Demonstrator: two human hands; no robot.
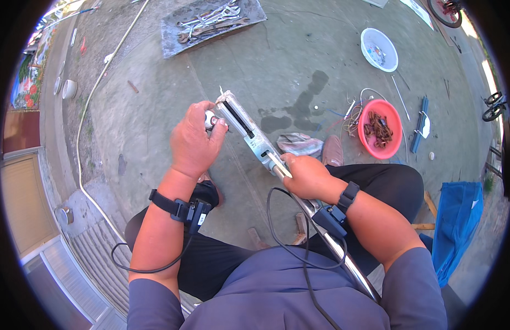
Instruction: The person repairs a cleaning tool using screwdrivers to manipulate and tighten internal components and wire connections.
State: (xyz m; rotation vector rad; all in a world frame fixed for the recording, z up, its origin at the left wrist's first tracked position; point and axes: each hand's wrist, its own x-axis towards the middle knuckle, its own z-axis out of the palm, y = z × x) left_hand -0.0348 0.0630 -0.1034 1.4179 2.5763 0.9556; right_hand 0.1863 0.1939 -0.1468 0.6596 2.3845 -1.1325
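Observation:
A long piece with a slotted, pale blue metal head (257,142) and a chrome tube (341,255) lies diagonally before me, its tube running down past my right side. My right hand (308,177) is closed around it just below the head. Beside that hand's thumb, a pale flat strip (279,165) reaches toward a slot. My left hand (197,138) pinches a small rounded white and dark object (209,120) between thumb and fingers, close to the head's far end. What that object is, I cannot tell.
A metal tray of spanners (169,39) lies on the concrete ground ahead. To the right are a white basin (365,47), a red basin (399,130) with brown material, and blue rods (421,123). A crumpled cloth (300,144) lies by my right shoe (332,150). A pale hose (79,136) runs along the left.

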